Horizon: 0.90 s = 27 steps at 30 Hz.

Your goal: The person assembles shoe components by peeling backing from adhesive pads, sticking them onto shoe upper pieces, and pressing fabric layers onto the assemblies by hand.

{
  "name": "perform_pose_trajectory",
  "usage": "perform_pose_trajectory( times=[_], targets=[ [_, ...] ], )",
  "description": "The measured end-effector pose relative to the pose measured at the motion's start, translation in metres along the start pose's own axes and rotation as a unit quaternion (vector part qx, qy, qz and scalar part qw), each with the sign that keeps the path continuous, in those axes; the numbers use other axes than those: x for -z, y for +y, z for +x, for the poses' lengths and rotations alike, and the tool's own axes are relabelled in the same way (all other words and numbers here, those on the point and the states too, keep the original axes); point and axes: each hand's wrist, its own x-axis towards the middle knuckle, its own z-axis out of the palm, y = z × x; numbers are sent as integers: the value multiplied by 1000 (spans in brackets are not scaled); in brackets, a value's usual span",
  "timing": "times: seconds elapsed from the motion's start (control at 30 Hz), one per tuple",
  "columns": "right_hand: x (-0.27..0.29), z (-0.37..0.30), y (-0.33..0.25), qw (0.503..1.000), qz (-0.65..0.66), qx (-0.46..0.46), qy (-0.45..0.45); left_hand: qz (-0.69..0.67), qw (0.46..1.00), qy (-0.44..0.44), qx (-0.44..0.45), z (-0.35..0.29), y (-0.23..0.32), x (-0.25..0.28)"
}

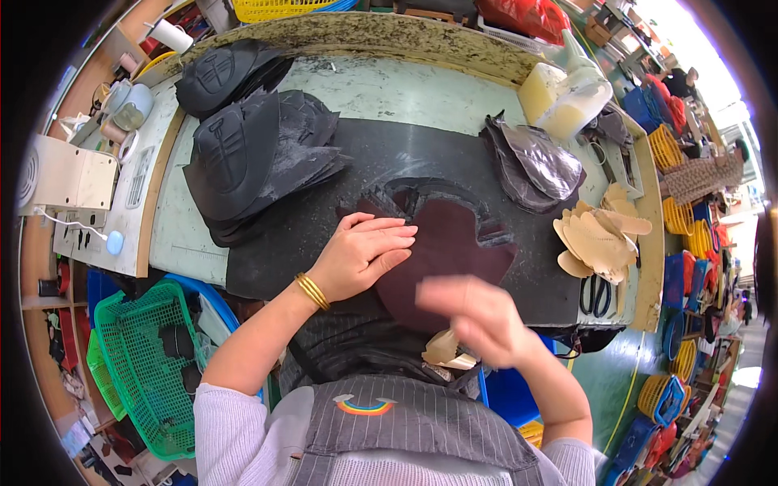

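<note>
My left hand [363, 251], with gold bangles at the wrist, lies with its fingers stretched out over the left part of a dark maroon sheet piece [458, 235]. The piece rests at the near edge of a black work mat [389, 150], on top of several dark cut pieces with ragged edges [429, 190]. Over the near right part of the maroon piece is my right hand [478, 316], smeared by motion. Whether it touches the piece or holds anything cannot be made out.
Stacks of black moulded pieces [243, 154] stand on the left. To the right are shiny dark pieces [539, 166], beige cut-outs [600, 235], black-handled scissors [596, 296] and a plastic bottle [575, 101]. A green basket [150, 356] sits below the table's left side. A wooden ledge [389, 40] borders the back.
</note>
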Motion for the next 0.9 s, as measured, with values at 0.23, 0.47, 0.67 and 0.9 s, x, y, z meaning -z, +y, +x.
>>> perform_pose_trajectory(
  times=[0.23,0.47,0.67,0.9],
  targets=[
    [-16,11,35,922,-381,-75,-2,-396,795,319,331,-18,43,-31],
    [-12,7,40,953,-298,-29,50,-401,827,249,304,0,42,-44],
    [22,64,16,865,-464,119,148,-576,771,200,182,76,36,49],
    [102,160,136,884,-463,4,74,-99,939,304,130,113,-41,57]
  ],
)
